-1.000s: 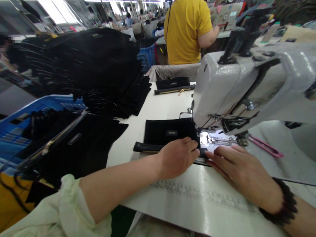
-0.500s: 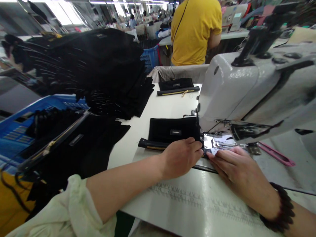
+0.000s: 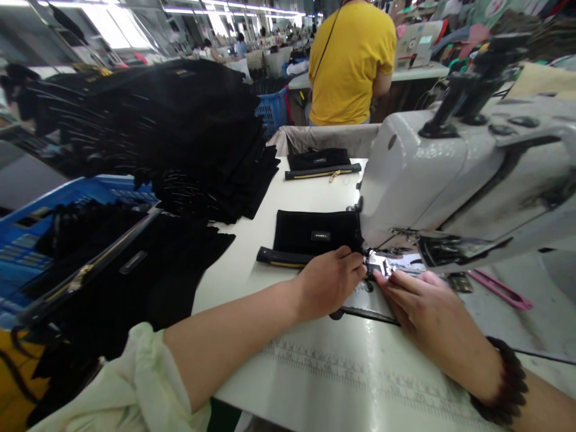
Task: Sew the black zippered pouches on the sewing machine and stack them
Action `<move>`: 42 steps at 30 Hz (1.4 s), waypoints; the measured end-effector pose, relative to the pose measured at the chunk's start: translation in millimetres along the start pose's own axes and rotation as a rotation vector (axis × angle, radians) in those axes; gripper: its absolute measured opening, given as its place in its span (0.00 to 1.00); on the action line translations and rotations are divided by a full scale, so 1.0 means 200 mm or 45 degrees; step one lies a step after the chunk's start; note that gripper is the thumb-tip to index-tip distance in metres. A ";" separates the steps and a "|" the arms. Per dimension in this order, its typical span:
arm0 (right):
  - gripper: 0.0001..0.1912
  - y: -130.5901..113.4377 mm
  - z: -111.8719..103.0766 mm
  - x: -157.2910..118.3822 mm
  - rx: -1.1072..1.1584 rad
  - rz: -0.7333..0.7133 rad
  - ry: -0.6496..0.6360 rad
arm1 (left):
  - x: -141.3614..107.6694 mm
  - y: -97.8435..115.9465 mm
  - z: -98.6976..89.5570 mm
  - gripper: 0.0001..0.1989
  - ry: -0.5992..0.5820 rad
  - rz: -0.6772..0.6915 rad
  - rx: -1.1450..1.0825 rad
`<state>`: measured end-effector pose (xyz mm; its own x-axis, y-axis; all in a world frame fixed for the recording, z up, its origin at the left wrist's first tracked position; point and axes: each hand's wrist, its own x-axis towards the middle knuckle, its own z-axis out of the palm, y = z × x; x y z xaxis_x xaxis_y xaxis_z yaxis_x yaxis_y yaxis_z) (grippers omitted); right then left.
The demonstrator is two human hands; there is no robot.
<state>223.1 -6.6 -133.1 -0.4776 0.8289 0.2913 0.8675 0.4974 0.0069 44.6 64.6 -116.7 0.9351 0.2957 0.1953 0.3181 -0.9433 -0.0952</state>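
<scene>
A black fabric panel (image 3: 292,231) with a small label (image 3: 321,236) lies by the sewing machine's presser foot (image 3: 378,264). Along its near side runs a dark zipper strip (image 3: 281,258) with gold teeth. My left hand (image 3: 330,285) is closed on the strip's right part, fingertips bunched just left of the foot; it hides the strip there. My right hand (image 3: 432,312), with a dark beaded bracelet, has its fingers together at the strip's end, just in front of the foot. Its thumb is hidden, and so is most of what its fingertips press.
The white sewing machine (image 3: 450,174) fills the right side. A pink tool (image 3: 501,290) lies beneath its arm. Another zipped black piece (image 3: 319,159) lies farther back. Black pieces are stacked high (image 3: 180,132) at left, above a blue basket (image 3: 103,183). A person in yellow (image 3: 351,66) stands beyond.
The black panel and zipper strip have slid a little away from me, past the presser foot. Both hands have moved slightly with them, and more of the metal plate shows below my left fingers.
</scene>
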 end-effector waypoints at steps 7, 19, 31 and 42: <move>0.16 -0.01 0.01 0.00 -0.042 0.051 -0.038 | 0.01 -0.01 0.00 0.06 0.017 -0.046 -0.007; 0.18 0.01 0.01 0.00 -0.007 0.047 -0.042 | 0.00 -0.02 0.02 0.08 0.006 -0.116 -0.069; 0.17 0.00 0.00 0.00 0.062 0.043 -0.011 | -0.01 -0.01 0.01 0.07 -0.001 -0.091 -0.064; 0.19 0.00 0.06 -0.03 -0.051 0.048 0.075 | -0.03 -0.03 0.01 0.08 -0.024 -0.052 -0.089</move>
<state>224.5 -8.8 -147.0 -0.4368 0.8297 0.3475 0.8900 0.4548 0.0330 37.9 68.0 -119.4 0.9245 0.3364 0.1792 0.3451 -0.9384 -0.0189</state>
